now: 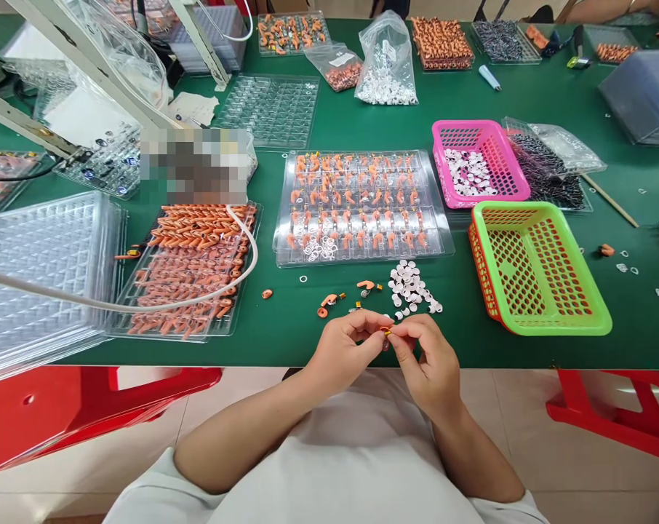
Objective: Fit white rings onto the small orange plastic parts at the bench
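Note:
My left hand [354,349] and my right hand [428,362] meet at the table's front edge, fingertips pinched together. Between them is a small orange-and-yellow part [386,332], mostly hidden by the fingers, so its full shape does not show. Just beyond the hands lies a heap of small white round pieces [409,285]. To their left rest loose orange hooked parts [366,285] with yellow ends. Farther back, a clear plastic tray [444,244] holds rows of orange hooked parts, with white rings [321,249] piled at its front.
A green basket [580,291] stands right of my hands, a pink basket [518,191] with white pieces behind it. At left are a tray of orange parts [188,291], a white cable [198,300] across it, and stacked clear trays [40,255]. Red stools [62,415] flank me.

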The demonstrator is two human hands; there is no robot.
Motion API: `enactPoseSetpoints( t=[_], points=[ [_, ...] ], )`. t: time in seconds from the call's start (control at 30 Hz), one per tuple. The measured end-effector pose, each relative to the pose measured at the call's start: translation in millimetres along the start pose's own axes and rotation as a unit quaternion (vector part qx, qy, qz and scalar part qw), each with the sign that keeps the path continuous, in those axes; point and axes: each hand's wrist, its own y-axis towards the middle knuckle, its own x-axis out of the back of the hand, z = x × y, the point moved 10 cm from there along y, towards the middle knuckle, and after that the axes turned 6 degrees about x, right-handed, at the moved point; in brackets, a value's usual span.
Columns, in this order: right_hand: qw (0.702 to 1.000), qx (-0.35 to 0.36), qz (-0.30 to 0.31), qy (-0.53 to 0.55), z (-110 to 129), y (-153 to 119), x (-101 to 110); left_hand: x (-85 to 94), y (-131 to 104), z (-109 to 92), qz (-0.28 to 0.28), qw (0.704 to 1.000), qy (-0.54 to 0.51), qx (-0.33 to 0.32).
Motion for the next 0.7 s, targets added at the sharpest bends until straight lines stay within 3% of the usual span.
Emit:
enactPoseSetpoints(
  t=[0.23, 0.4, 0.7],
  points=[
    [0.998, 0.018, 0.002, -0.057, 1, 3, 3, -6.8, -4, -3, 0.046, 0.999, 0.001, 0.005],
    [0.999, -0.003, 0.03, -0.032, -5, 5, 2, -6.8, -4, -4, 0.058, 0.998, 0.003, 0.002],
    [0.977, -0.164, 0.115, 0.079, -34, 5, -6, -8.7, -5, 2, 0.087, 0.996, 0.014, 0.008]
  ],
)
